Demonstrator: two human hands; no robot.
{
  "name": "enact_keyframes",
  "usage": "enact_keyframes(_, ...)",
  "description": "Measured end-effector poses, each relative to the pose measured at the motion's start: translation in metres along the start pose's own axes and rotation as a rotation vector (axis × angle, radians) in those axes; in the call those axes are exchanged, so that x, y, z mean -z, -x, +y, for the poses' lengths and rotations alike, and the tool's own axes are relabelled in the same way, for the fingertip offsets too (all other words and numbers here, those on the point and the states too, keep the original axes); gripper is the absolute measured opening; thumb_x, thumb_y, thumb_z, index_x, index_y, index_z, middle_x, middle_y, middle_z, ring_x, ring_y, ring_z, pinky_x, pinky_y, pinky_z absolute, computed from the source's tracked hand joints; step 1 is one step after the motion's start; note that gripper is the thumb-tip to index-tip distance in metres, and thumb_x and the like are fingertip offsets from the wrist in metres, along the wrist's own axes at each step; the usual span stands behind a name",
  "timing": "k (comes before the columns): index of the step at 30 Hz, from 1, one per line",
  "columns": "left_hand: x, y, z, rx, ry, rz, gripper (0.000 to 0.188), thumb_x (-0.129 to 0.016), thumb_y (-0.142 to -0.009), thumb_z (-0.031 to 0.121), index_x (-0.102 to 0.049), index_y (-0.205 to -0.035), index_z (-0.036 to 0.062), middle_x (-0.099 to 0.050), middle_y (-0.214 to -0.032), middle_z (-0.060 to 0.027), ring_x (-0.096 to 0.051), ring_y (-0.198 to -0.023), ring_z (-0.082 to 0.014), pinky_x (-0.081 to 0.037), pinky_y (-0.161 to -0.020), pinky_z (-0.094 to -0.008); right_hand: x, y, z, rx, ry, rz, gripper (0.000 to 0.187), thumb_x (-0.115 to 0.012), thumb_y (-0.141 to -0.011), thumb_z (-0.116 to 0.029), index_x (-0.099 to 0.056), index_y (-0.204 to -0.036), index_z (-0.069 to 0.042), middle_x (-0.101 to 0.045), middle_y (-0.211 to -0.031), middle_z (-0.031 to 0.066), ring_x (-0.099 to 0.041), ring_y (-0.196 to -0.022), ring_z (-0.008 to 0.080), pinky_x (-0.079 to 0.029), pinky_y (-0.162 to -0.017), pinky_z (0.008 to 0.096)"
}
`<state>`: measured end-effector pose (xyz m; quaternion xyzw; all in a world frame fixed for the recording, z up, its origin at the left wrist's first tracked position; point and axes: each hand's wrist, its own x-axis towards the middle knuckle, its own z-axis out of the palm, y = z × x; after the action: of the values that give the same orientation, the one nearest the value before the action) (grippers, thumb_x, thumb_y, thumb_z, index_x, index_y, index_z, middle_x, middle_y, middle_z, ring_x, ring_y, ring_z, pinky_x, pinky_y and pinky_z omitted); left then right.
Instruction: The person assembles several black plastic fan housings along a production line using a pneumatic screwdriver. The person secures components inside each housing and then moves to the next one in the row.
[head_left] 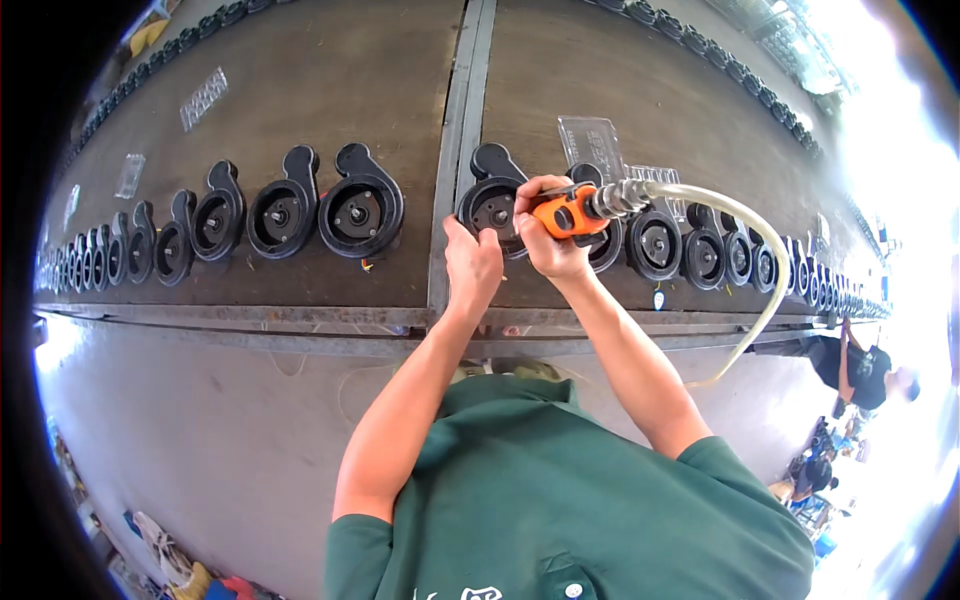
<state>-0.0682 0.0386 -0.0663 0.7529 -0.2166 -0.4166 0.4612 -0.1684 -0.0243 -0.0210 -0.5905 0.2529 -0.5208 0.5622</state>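
Two clear flat packages (592,143) behind orange tool (565,214).

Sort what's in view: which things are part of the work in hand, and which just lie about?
In hand:
- orange tool, in right hand
- hose
- black housing, steadied by left hand

Lying about:
- other housings
- clear trays

Daylight, bright overall. Strong overexposed glare from 1 to 4 o'clock, washing out detail there. Centre sharp, shadows soft and short. Fisheye bending grows toward the rim; black vignette at 7 to 11 o'clock. Far edges slightly soft.
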Motion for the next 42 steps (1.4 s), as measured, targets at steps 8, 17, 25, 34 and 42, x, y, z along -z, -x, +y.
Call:
enact_keyframes(8,-0.004,-0.024,-0.022,-0.022,0.031,-0.036,0.057,-0.056,-0.093,0.017,-0.035,-0.137,-0.0109,-0.065,-0.107,-0.0329,-0.068,-0.097,-0.0425,-0.055,-0.083,-0.0457,-0.005,-0.003,-0.03,0.022,-0.081,0.004,0.028,-0.062,-0.076,0.006,-0.066,-0.103,0.003,-0.067,-0.086,0.0067,-0.064,-0.077,0.011,-0.054,-0.068,0.0265)
enact_keyframes(17,0.073,-0.003,0.044,-0.575,-0.492,-0.127,0.032,-0.062,-0.094,0.008,-0.062,-0.125,0.0007,-0.069,-0.094,-0.0133,-0.068,-0.082,-0.0214,-0.055,-0.077,-0.0349,0.016,-0.012,-0.035,-0.056,-0.439,0.231,0.029,-0.062,-0.08,0.009,-0.062,-0.108,0.003,-0.064,-0.091,0.0075,-0.063,-0.078,0.0111,-0.053,-0.066,0.0248)
enact_keyframes(25,0.042,0.0,0.101,-0.533,-1.47,-0.521,0.047,-0.081,-0.081,0.024,-0.06,-0.119,0.0061,-0.072,-0.085,-0.0142,-0.071,-0.084,-0.0387,-0.054,-0.073,-0.0487,0.014,-0.003,0.003,-0.187,-0.527,0.336,0.025,-0.059,-0.076,0.007,-0.064,-0.1,0.003,-0.064,-0.087,0.005,-0.063,-0.078,0.0109,-0.053,-0.073,0.0276)
enact_keyframes(34,0.018,-0.018,0.111,-0.429,-1.629,-0.64,0.029,-0.08,-0.079,0.024,-0.064,-0.092,0.0033,-0.072,-0.081,-0.0208,-0.071,-0.081,-0.0403,-0.056,-0.073,-0.0494,0.005,0.011,0.02,-0.177,-0.59,0.485,0.026,-0.062,-0.076,0.004,-0.065,-0.102,0.003,-0.066,-0.086,0.0061,-0.063,-0.078,0.0106,-0.054,-0.073,0.027)
enact_keyframes(42,0.011,-0.028,0.118,-0.342,-1.546,-0.715,0.023,-0.078,-0.076,0.019,-0.069,-0.088,0.0009,-0.073,-0.087,-0.0219,-0.071,-0.087,-0.0401,-0.056,-0.078,-0.0481,-0.003,0.02,0.029,-0.168,-0.593,0.598,0.028,-0.061,-0.078,0.005,-0.064,-0.106,0.002,-0.067,-0.09,0.0073,-0.064,-0.08,0.011,-0.054,-0.074,0.0264)
